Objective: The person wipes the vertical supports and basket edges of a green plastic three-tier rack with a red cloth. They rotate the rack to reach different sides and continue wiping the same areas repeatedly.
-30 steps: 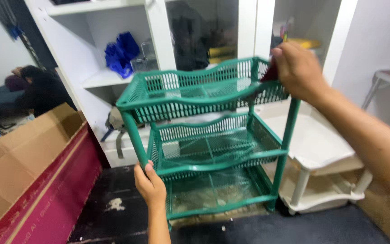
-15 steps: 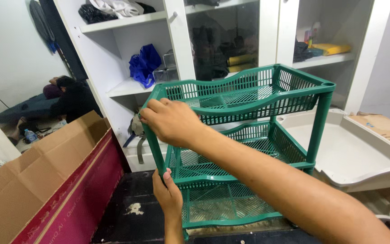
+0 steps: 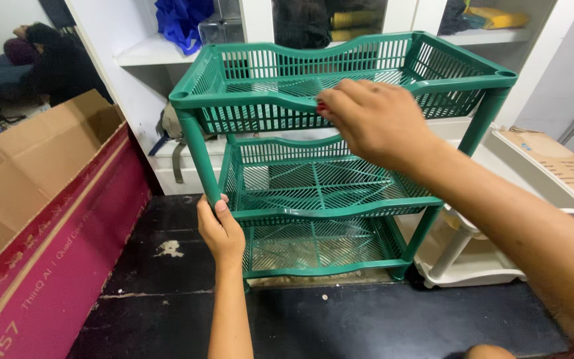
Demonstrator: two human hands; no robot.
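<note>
Two hands (image 3: 221, 229) (image 3: 373, 123), one three-tier green rack (image 3: 340, 100)

L hand (image 3: 221, 229): bare, no glove, no ring, no watch. Forearm bare to frame edge, no sleeve visible. Thumbnail short, plain.
R hand (image 3: 373, 123): bare too, no rings/watch/band. Forearm bare to bottom-right frame edge. Small red bit at fingertips, can't tell what. Sleeve: none seen either arm.

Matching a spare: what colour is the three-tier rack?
Green rack, seen in the head view.
</note>
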